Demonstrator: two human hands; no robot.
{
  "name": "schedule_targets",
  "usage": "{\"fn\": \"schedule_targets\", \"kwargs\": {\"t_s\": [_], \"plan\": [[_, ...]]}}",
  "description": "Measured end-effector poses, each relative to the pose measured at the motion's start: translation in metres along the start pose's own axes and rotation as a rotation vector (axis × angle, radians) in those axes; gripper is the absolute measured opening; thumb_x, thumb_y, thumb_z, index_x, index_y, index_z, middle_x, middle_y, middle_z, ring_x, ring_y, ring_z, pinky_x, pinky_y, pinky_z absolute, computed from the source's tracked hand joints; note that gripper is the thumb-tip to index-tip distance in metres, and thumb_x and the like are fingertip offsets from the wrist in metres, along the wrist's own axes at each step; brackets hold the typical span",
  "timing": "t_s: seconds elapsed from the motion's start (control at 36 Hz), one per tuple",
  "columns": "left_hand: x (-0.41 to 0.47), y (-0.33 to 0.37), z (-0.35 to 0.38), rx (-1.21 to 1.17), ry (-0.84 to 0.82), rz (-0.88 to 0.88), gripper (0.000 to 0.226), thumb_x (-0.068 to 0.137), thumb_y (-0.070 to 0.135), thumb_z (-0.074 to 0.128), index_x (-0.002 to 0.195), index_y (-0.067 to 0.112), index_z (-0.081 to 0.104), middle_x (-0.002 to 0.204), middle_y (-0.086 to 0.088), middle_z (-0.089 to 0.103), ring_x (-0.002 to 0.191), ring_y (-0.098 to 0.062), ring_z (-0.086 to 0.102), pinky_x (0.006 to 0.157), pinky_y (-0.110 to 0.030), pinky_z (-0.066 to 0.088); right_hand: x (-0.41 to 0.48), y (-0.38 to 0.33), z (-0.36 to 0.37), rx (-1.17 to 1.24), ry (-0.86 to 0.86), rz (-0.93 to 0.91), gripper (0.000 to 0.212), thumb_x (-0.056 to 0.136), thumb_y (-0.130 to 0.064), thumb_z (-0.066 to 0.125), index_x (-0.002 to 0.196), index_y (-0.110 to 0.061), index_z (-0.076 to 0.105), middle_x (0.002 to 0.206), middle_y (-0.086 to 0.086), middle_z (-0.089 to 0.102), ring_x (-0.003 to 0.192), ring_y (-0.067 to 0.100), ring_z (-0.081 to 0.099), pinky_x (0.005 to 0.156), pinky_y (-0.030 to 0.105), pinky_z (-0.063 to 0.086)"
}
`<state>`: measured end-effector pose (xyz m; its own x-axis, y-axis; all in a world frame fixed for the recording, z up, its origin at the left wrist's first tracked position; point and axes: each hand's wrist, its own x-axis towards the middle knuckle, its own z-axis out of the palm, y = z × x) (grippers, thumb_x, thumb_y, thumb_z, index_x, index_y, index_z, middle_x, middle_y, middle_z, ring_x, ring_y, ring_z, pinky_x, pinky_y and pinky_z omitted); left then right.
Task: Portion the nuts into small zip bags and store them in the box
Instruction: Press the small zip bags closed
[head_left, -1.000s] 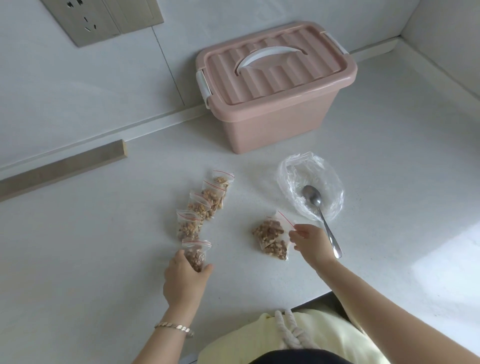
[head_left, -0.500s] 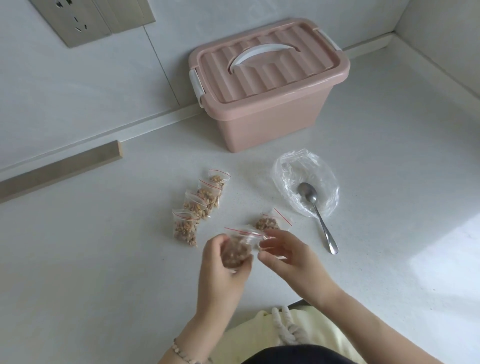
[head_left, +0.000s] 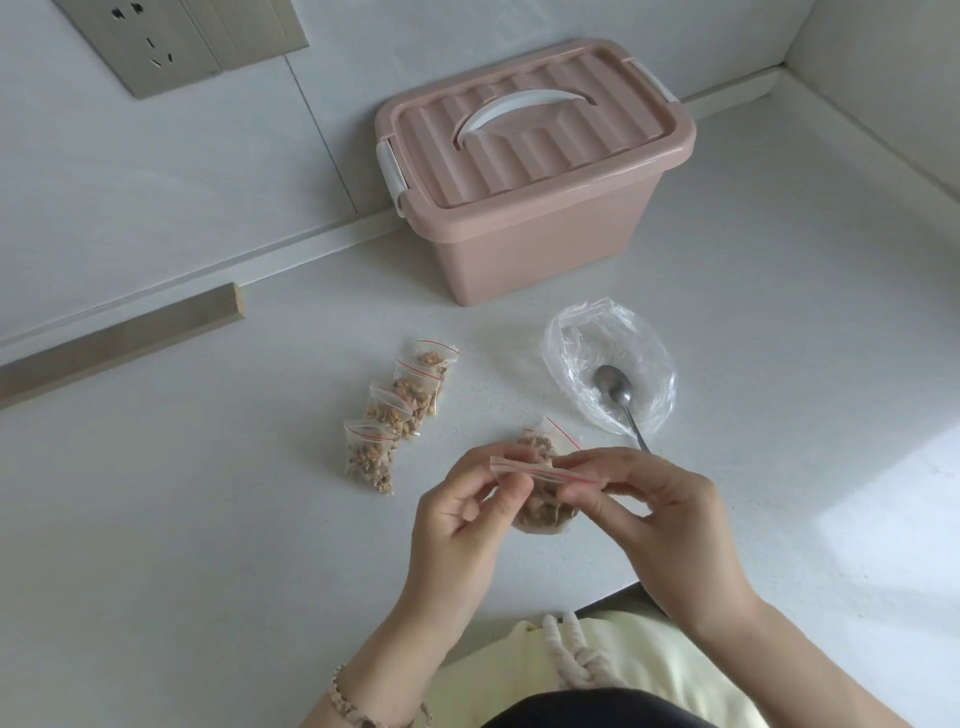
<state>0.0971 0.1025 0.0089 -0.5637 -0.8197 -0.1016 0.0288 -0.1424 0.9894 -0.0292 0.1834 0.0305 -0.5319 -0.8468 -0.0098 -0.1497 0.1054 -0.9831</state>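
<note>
Seen from above, at lower centre of the frame, a person holds a small zip bag of nuts over a white worktop. The left grip pinches the left end of its red-lined zip strip; the right grip pinches the right end. Just behind it, a second filled zip bag lies on the worktop. To the left, a row of four filled bags overlaps. At upper centre stands the pink storage box, its lid on. Right of centre, a metal spoon rests in a crumpled clear plastic bag.
</note>
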Motion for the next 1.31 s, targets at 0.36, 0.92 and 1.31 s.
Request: {"fn": "schedule_targets", "kwargs": {"t_s": [0.36,0.92,1.31], "plan": [[-0.007,0.016,0.014,0.006,0.223,0.024,0.014,0.078,0.021,0.067,0.069,0.030,0.071,0.070,0.010,0.070,0.068,0.002,0.063,0.064,-0.010,0.047,-0.005,-0.010,0.009,0.119,-0.027,0.099,0.012,0.069,-0.028,0.069,0.080,-0.025,0.073,0.079,-0.008,0.072,0.076,0.008,0.068,0.069,0.017,0.052],[-0.004,0.023,0.009,-0.129,0.045,-0.267,0.022,0.070,0.016,0.067,0.085,0.002,0.073,0.091,-0.016,0.073,0.095,-0.028,0.067,0.090,-0.041,0.050,-0.001,-0.016,-0.001,0.321,-0.028,0.368,0.008,0.063,-0.020,0.070,0.068,-0.014,0.073,0.074,0.005,0.074,0.070,0.012,0.069,0.065,0.014,0.051],[-0.006,0.035,0.013,-0.165,0.070,-0.290,0.011,0.062,0.020,0.069,0.068,0.022,0.077,0.072,0.000,0.073,0.070,-0.006,0.067,0.065,-0.016,0.050,-0.001,-0.012,-0.003,0.349,0.014,0.313,0.011,0.061,-0.019,0.069,0.066,-0.009,0.072,0.066,0.007,0.070,0.065,0.016,0.064,0.065,0.020,0.051]]}}
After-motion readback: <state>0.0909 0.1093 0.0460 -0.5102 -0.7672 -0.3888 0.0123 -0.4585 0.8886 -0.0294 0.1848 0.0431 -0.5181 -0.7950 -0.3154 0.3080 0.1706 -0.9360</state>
